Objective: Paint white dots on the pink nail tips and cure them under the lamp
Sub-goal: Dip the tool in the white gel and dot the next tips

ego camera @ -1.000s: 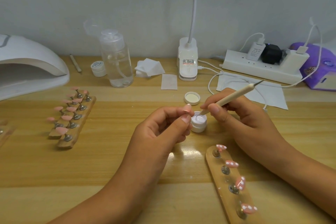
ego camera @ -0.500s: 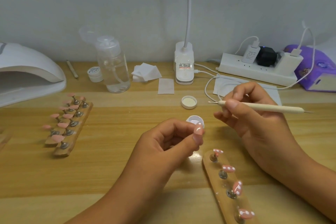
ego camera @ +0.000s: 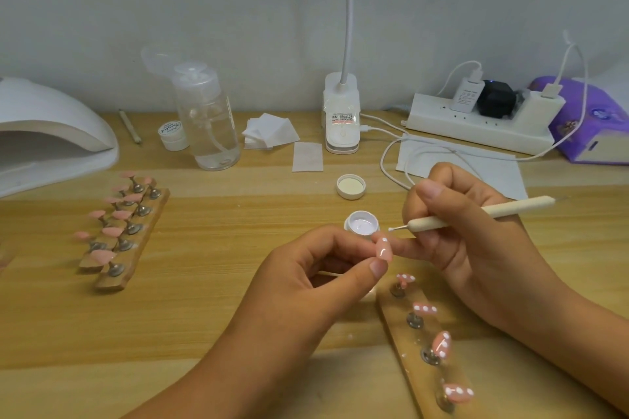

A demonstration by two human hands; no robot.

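My left hand [ego camera: 316, 277] pinches a pink nail tip [ego camera: 384, 249] between thumb and forefinger; one white dot shows at its top. My right hand [ego camera: 466, 238] grips a cream dotting pen [ego camera: 483, 214], its metal point with a white bead just right of the tip. Behind them stands an open pot of white gel [ego camera: 361, 223]. A wooden holder [ego camera: 413, 347] at the lower right carries several pink tips with white dots. Two more holders [ego camera: 127, 241] with plain pink tips lie at the left. The white curing lamp [ego camera: 51, 136] sits at the far left.
The pot's lid [ego camera: 351, 186] lies behind the pot. A clear pump bottle [ego camera: 206, 119], a small white jar [ego camera: 173, 135], cotton pads [ego camera: 269, 130], a desk lamp base [ego camera: 341, 116], a power strip [ego camera: 480, 124] with cables and a purple tissue pack [ego camera: 592, 122] line the back.
My right hand lifted the pen out of the gel pot, swung it level and brought its point beside the tip in my left hand. One white dot now shows on that tip.
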